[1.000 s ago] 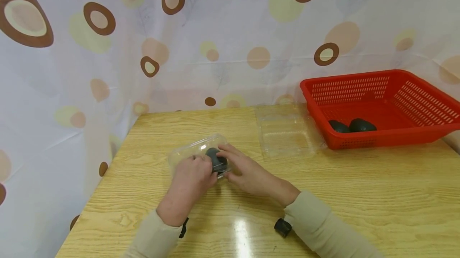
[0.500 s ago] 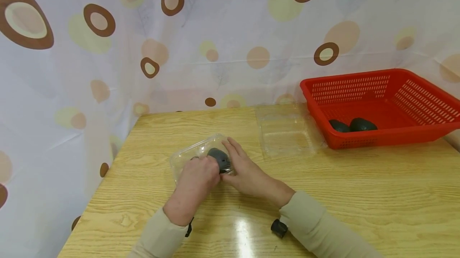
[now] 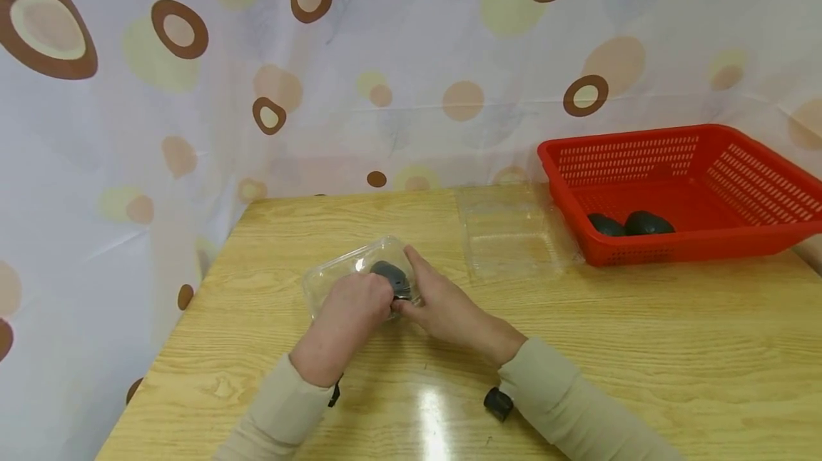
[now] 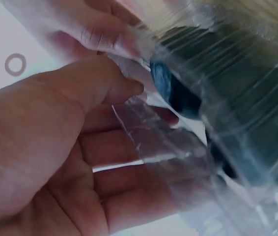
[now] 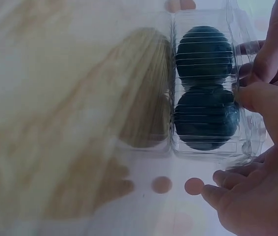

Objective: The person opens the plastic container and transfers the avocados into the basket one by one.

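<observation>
From here I see left hand (image 3: 352, 307) pinching clear box (image 3: 335, 277), blocking its near side; right hand (image 3: 449, 310) gripping its end; dark fruit (image 3: 390, 275) inside; second box (image 3: 510, 232) beside red basket (image 3: 687, 245), farther right

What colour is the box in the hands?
The box is clear and colourless; right wrist view shows it best.

Seen in the head view, a wooden desk (image 3: 257, 318) is showing smooth grain and glossy glare at 6 o'clock. Towards 7 o'clock, a thin, clear plastic clamshell (image 3: 347, 261) is gleaming over smooth-skinned avocados (image 3: 389, 277). At 3 o'clock, a perforated plastic basket (image 3: 719, 237) is giving a soft sheen; at 12, a creased cloth curtain (image 3: 411, 47) is looking matt.
</observation>
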Demonstrator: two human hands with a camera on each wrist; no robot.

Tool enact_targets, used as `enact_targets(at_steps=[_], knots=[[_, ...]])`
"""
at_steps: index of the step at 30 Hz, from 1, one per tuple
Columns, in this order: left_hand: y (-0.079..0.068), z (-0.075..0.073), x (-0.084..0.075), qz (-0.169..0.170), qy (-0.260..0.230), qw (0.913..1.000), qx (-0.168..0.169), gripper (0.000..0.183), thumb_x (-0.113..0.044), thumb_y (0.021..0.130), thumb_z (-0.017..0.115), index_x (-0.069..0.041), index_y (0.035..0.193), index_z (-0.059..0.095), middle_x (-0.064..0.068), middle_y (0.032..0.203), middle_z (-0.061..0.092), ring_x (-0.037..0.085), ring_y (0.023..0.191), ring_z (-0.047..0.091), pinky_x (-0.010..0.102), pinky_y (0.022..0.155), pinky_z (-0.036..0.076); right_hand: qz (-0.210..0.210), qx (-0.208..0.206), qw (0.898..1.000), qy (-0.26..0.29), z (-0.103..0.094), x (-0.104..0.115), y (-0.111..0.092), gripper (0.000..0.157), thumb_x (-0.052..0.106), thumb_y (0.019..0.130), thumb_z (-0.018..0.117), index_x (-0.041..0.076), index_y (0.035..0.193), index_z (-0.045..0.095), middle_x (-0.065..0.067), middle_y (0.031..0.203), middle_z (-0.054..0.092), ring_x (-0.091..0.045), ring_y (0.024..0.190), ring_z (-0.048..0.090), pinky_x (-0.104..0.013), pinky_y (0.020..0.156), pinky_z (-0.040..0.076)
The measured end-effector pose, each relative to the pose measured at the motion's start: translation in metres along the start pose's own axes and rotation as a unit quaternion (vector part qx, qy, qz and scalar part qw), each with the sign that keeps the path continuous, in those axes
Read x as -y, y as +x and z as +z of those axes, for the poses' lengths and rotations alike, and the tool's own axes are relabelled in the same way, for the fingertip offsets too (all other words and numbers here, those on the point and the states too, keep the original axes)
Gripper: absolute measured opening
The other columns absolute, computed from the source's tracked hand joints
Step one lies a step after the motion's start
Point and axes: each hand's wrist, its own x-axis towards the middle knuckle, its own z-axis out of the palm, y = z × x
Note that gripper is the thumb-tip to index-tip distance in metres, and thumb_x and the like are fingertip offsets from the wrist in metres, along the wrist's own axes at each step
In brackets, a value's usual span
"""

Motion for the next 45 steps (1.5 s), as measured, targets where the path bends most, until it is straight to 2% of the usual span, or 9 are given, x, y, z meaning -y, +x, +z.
enact_targets(at_steps=[6,11,18,24,28,32,37,41,45], knots=[[-0.001,-0.001,0.008,0.031,0.016,0.9993,0.016,0.025,-0.015,0.083,0.079,-0.011,0.063,0.065,0.004,0.062,0.064,0.015,0.058,0.063,0.027,0.051,0.054,0.01,0.017,1.0,-0.016,0.0,0.001,0.002,0.094,0.03,0.095,0.068,0.009,0.161,0.004,-0.018,0.15,0.044,-0.025,0.117,0.056,-0.043,0.105,0.045],[-0.003,-0.002,0.014,0.051,0.044,0.9975,0.02,0.021,-0.014,0.081,0.08,-0.012,0.065,0.067,0.003,0.062,0.063,0.015,0.057,0.062,0.026,0.049,0.052,-0.003,0.015,0.999,-0.037,0.0,0.005,0.002,0.093,0.028,0.095,0.069,0.007,0.16,0.006,-0.018,0.156,0.038,-0.027,0.126,0.053,-0.044,0.105,0.046],[-0.001,-0.008,0.022,0.095,0.149,0.9818,0.069,0.014,-0.014,0.083,0.08,-0.011,0.077,0.068,0.002,0.07,0.062,0.013,0.061,0.06,0.024,0.052,0.054,-0.002,0.009,0.999,-0.054,0.001,0.009,0.002,0.092,0.024,0.097,0.066,0.002,0.159,0.002,-0.018,0.143,0.051,-0.023,0.104,0.06,-0.039,0.092,0.05],[0.0,-0.01,0.025,0.095,0.161,0.9824,0.014,0.024,-0.013,0.085,0.078,-0.013,0.066,0.063,-0.001,0.057,0.053,0.009,0.049,0.051,0.022,0.046,0.05,0.026,-0.001,0.999,0.024,0.0,0.008,0.0,0.102,0.023,0.096,0.067,0.013,0.159,-0.013,-0.006,0.168,0.01,-0.027,0.142,0.042,-0.042,0.103,0.048],[0.002,-0.015,0.027,0.043,0.072,0.9965,0.004,0.032,-0.015,0.087,0.075,-0.015,0.06,0.057,-0.004,0.05,0.043,0.007,0.042,0.041,0.022,0.04,0.045,0.037,-0.015,0.998,0.05,-0.003,0.007,0.0,0.109,0.021,0.093,0.072,0.016,0.158,-0.016,-0.003,0.168,0.011,-0.025,0.148,0.033,-0.042,0.109,0.044],[0.004,-0.021,0.029,-0.018,-0.021,0.9995,-0.015,0.036,-0.018,0.087,0.071,-0.015,0.058,0.05,-0.005,0.047,0.036,0.007,0.04,0.031,0.023,0.037,0.033,0.041,-0.014,0.996,0.075,-0.005,0.006,0.0,0.115,0.021,0.091,0.074,0.014,0.157,-0.018,-0.003,0.166,0.018,-0.03,0.137,0.048,-0.038,0.088,0.05],[0.004,-0.024,0.033,-0.031,-0.018,0.999,-0.027,0.035,-0.02,0.09,0.068,-0.014,0.061,0.049,-0.004,0.048,0.032,0.008,0.039,0.028,0.023,0.037,0.028,0.039,-0.014,0.997,0.069,-0.007,0.003,0.001,0.108,0.024,0.089,0.076,0.009,0.16,-0.003,-0.009,0.161,0.033,-0.027,0.125,0.058,-0.041,0.098,0.05],[0.005,-0.025,0.036,-0.051,-0.016,0.9984,-0.017,0.02,-0.021,0.094,0.066,-0.01,0.079,0.061,0.001,0.056,0.052,0.015,0.044,0.048,0.029,0.039,0.043,0.027,0.0,0.999,0.045,-0.008,0.002,0.002,0.096,0.025,0.09,0.075,0.01,0.16,0.01,-0.009,0.162,0.031,-0.025,0.095,0.066,-0.042,0.101,0.048],[0.006,-0.024,0.04,-0.062,-0.026,0.9974,-0.027,0.015,-0.019,0.097,0.065,-0.005,0.103,0.065,0.008,0.077,0.07,0.024,0.06,0.065,0.037,0.045,0.053,0.019,0.002,0.999,0.035,-0.007,0.002,0.003,0.093,0.024,0.091,0.074,0.006,0.159,0.013,-0.008,0.163,0.028,-0.027,0.136,0.049,-0.044,0.114,0.04]])
